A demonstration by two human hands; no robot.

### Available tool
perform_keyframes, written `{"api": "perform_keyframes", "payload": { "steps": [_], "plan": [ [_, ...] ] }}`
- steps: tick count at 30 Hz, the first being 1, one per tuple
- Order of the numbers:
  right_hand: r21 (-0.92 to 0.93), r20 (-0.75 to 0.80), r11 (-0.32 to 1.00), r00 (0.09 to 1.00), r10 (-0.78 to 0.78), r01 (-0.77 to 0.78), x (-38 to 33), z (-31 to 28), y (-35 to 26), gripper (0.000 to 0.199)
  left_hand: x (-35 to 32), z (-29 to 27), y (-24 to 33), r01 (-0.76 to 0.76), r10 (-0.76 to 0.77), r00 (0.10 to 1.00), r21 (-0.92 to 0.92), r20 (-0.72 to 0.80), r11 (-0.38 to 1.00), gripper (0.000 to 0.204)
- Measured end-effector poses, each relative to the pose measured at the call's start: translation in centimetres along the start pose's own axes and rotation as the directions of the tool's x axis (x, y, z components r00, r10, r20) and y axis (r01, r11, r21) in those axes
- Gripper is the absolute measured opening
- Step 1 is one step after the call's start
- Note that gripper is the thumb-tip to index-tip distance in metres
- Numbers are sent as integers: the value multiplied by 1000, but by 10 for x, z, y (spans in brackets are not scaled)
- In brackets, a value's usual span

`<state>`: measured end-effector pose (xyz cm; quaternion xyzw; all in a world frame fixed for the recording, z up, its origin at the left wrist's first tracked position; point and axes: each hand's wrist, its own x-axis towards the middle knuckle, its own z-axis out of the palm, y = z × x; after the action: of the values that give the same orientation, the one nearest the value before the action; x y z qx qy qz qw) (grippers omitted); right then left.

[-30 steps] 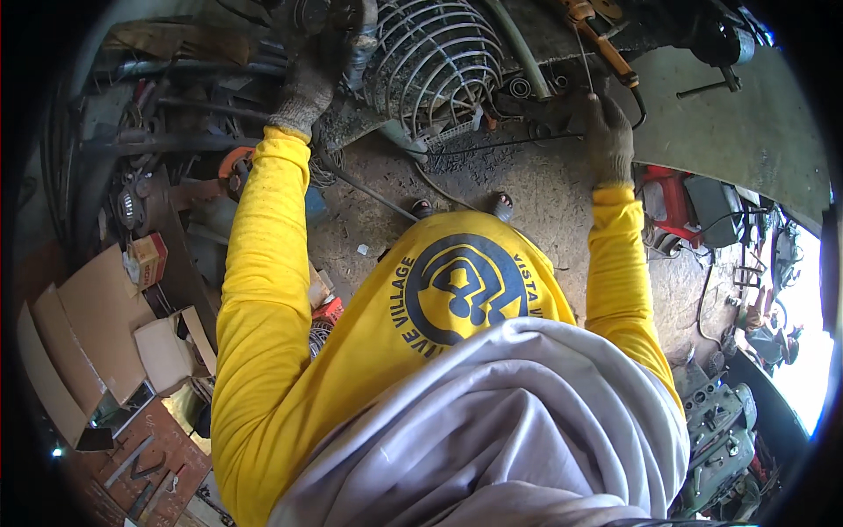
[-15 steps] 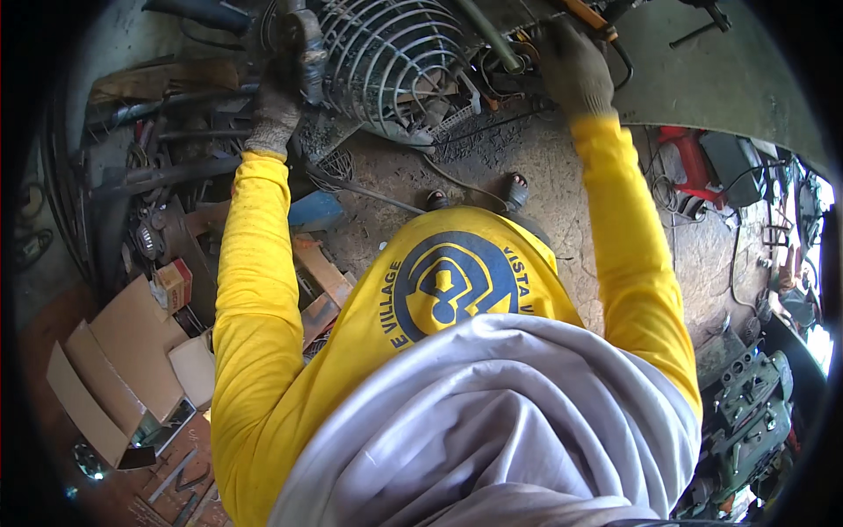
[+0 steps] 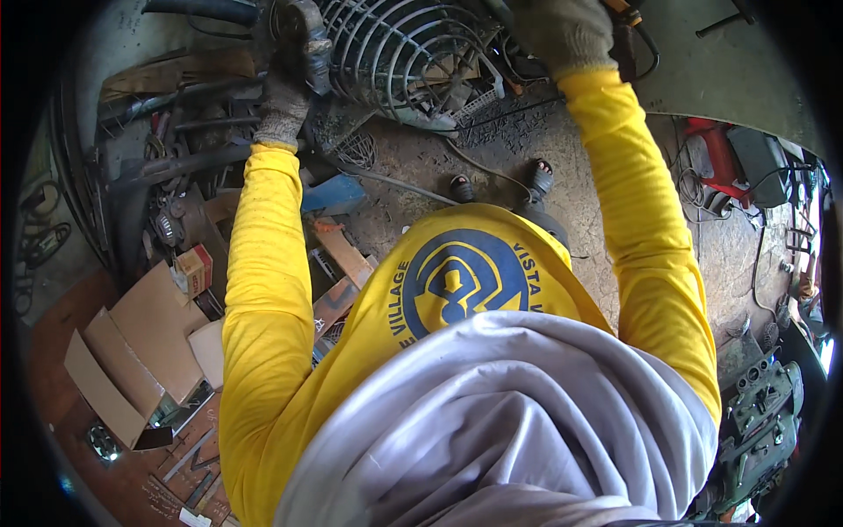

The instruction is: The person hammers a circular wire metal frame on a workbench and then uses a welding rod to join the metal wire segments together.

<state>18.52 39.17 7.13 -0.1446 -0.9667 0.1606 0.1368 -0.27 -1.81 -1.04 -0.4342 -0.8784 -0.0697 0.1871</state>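
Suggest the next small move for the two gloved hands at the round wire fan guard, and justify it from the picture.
Probably steady the piece before working on it. The left hand in a grey knit glove grips a dark metal part beside the round grey wire fan guard; the right hand, also gloved, sits at the guard's other side near an orange-handled tool. What it grips is hidden.
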Motion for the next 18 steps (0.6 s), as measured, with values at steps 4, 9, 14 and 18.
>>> {"api": "perform_keyframes", "payload": {
  "steps": [4, 9, 14, 18],
  "plan": [
    [-71, 251, 997, 966, 56, -39, -15, 8, -28, 50, -7, 7, -13, -87, 83, 996, 163, 28, 983, 63],
    [56, 472, 985, 873, 120, -166, 15, 25, -9, 51, 7, 11, -1, -80, 81, 997, 85, -15, 993, 59],
    [366, 664, 758, 722, 194, -540, 0, -33, -38, 48, 8, 13, 4, -54, 57, 997, 70, -45, 996, 54],
    [513, 210, 822, 965, 158, -246, -82, 23, -10, 45, 16, 14, 15, -36, 39, 996, 40, -79, 999, 50]
  ]
}}
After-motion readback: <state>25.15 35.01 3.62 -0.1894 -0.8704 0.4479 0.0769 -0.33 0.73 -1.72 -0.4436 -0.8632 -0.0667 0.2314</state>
